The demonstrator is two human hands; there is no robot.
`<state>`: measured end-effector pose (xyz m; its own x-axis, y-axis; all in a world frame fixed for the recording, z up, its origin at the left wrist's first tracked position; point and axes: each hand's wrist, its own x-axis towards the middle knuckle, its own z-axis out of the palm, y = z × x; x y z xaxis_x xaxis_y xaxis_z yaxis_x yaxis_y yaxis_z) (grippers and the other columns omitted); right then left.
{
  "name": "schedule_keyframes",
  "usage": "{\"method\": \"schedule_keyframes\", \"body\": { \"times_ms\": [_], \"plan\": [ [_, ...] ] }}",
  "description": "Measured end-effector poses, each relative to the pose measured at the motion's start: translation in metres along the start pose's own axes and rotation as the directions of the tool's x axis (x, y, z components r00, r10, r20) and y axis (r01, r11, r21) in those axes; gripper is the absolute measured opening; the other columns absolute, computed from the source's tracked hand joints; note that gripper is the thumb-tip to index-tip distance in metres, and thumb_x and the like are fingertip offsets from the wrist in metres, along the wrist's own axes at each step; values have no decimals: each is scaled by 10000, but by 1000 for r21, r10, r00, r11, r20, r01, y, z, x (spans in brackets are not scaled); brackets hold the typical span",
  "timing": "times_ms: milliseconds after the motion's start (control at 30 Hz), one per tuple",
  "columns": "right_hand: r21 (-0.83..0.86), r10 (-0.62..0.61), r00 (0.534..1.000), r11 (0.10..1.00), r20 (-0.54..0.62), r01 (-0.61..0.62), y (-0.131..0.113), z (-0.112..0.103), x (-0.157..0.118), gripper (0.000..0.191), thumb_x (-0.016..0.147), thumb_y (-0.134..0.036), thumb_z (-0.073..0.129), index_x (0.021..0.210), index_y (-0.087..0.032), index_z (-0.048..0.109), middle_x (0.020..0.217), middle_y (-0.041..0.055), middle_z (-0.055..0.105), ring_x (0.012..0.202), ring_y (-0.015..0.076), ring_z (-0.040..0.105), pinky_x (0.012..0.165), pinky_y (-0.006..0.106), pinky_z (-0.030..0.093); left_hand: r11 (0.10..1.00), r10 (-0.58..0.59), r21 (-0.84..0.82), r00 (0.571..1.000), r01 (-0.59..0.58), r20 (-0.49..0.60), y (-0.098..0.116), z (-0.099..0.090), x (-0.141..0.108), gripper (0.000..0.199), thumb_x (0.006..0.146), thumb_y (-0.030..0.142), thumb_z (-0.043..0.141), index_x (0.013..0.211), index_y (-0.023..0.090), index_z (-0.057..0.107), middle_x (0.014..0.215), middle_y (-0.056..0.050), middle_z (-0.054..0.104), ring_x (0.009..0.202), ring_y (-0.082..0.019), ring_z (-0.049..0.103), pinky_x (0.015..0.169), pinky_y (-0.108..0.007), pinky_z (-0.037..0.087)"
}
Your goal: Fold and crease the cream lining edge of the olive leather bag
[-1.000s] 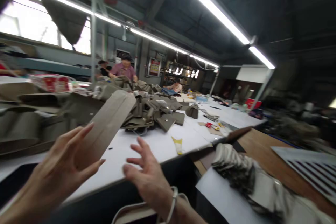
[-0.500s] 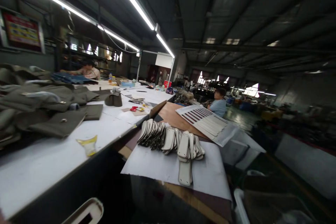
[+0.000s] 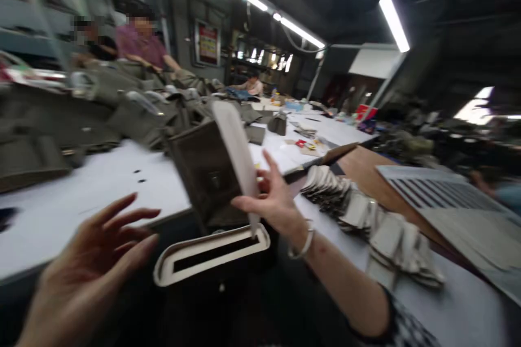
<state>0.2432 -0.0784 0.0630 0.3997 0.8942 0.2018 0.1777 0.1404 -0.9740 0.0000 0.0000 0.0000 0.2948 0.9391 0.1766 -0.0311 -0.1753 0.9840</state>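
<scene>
My right hand [image 3: 271, 198] grips a dark grey-brown bag [image 3: 201, 168] at its pale, rounded side [image 3: 236, 146], thumb on the near face. The bag stands tilted over the table's front edge; motion blurs its outline. Close below it lies a cream, rounded frame with a long dark slot [image 3: 211, 257], on something dark that I cannot make out. To the left of this frame my left hand [image 3: 106, 260] is open, fingers curved and apart, with nothing in it.
Dark bags lie heaped on the white table [image 3: 118, 184] at left. Rows of pale rounded pieces [image 3: 385, 233] rest on white paper at right, near a plastic-covered sheet of strips [image 3: 443, 200]. People work behind the table, one in a purple shirt [image 3: 142, 43].
My view has swung left. Both hands have come into view, the right one with the bag. The slotted frame now shows whole near the bottom middle.
</scene>
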Motion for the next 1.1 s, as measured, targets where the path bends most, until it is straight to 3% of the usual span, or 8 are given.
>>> {"method": "schedule_keyframes", "body": {
  "times_ms": [133, 267, 400, 500, 600, 667, 867, 1100],
  "plan": [
    [-87, -46, 998, 995, 38, 49, 8, -35, 9, 1122, 580, -375, 894, 1483, -374, 228, 1303, 75, 521, 991, 237, 605, 802, 400, 577, 996, -17, -88, 995, 8, -97, -21, -27, -5, 589, 750, 401, 776, 1289, 310, 556, 1195, -21, 652, 937, -148, 588, 716, -197, 503],
    [-79, -36, 998, 996, 57, 40, 19, -45, 6, 1078, 587, -365, 891, 1465, -379, 265, 1317, 72, 522, 1004, 231, 604, 798, 378, 568, 970, -197, -176, 966, 167, -169, -71, -31, -9, 514, 756, 459, 751, 1204, 247, 615, 1230, -39, 635, 1023, -167, 578, 806, -222, 476],
    [-20, -38, 991, 999, 128, 41, 34, -43, 6, 1021, 623, -332, 873, 1450, -419, 281, 1328, 52, 512, 997, 211, 602, 824, 381, 559, 885, -426, -254, 898, 389, -109, -122, -22, -26, 501, 779, 564, 680, 1156, 236, 640, 1317, -76, 596, 1202, -249, 528, 902, -333, 467],
    [7, -41, 983, 999, 178, 41, 44, -40, 8, 989, 630, -323, 872, 1433, -437, 307, 1301, 40, 524, 988, 202, 597, 814, 368, 552, 791, -552, -310, 834, 527, 9, -145, -8, -39, 515, 847, 640, 544, 1200, 274, 622, 1344, -72, 593, 1298, -291, 464, 890, -406, 473],
    [-3, -44, 972, 999, 231, 46, 53, -35, 8, 986, 642, -348, 865, 1440, -430, 292, 1315, 51, 517, 999, 211, 593, 809, 376, 543, 691, -648, -365, 758, 624, 70, -153, 6, -45, 571, 866, 691, 467, 1249, 289, 598, 1307, -53, 630, 1273, -306, 494, 818, -382, 484],
    [-25, -51, 961, 998, 271, 60, 60, -32, 8, 995, 662, -370, 852, 1457, -417, 256, 1340, 67, 501, 1029, 225, 584, 826, 398, 537, 651, -671, -408, 737, 640, 84, -154, 14, -47, 593, 850, 703, 494, 1263, 289, 595, 1271, -39, 657, 1234, -304, 531, 788, -351, 487],
    [-148, -53, 945, 983, 324, 106, 84, -27, 6, 981, 695, -397, 823, 1479, -373, 234, 1362, 96, 476, 1120, 257, 548, 938, 471, 492, 522, -680, -584, 716, 622, 155, -149, 25, -48, 614, 836, 702, 528, 1211, 233, 658, 1181, -59, 707, 1157, -303, 607, 868, -364, 520],
    [-345, -44, 929, 921, 368, 180, 99, -38, 9, 938, 695, -385, 819, 1463, -385, 281, 1382, 68, 484, 1256, 287, 476, 1071, 523, 393, 496, -681, -628, 717, 599, 146, -146, 29, -48, 642, 845, 683, 535, 1294, 230, 604, 1204, -60, 697, 1172, -312, 601, 908, -380, 519]
  ]
}}
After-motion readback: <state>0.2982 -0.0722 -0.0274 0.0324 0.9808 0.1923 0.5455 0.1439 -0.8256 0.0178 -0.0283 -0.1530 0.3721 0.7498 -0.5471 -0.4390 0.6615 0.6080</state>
